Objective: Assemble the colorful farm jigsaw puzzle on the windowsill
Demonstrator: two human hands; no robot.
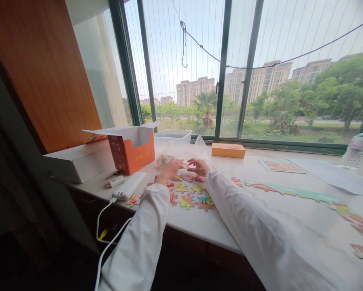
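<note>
Left hand [169, 169] and right hand [198, 166] hung close together above the white desk [226, 210], both grips curled (cannot tell whether either held anything). Loose jigsaw pieces [185, 201] lay just below them, near the desk's front edge; open desk ran rightward. An orange box [132, 152] stood left of the hands, below the window [290, 81].

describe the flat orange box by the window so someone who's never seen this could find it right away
A white counter runs along the base of a large green-framed window. Just beyond the person's right hand, near the foot of the glass, lies the flat orange box. Unlike the taller open orange box to its left, it is low and shut.
</note>
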